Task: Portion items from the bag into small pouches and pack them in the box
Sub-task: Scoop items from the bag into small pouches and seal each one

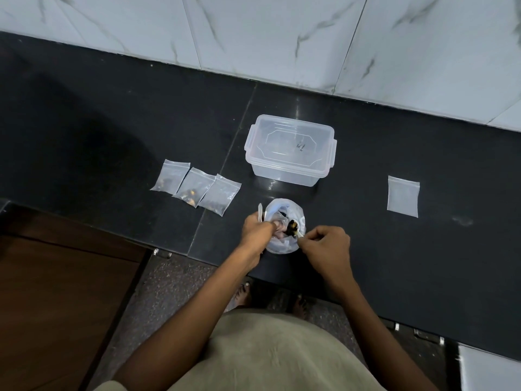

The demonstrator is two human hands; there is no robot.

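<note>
My left hand (258, 230) grips pouch (261, 213) at bag (284, 225); right hand (327, 245) pinches items (293, 227) — loose pinch risks spill onto counter (394, 249).

The left hand (258, 231) covers the near-left rim of the bag (284, 225), and the small dark items (291, 225) at its mouth are too small to tell apart or name; what the right hand (327, 244) pinches at the rim is mostly hidden by its fingers. The dark contents of the 3 filled pouches (194, 187) are too small to name, and the dark mark on the box lid (300, 147) cannot be read. The bench (423, 249) is cut off at the left and right edges.
</note>
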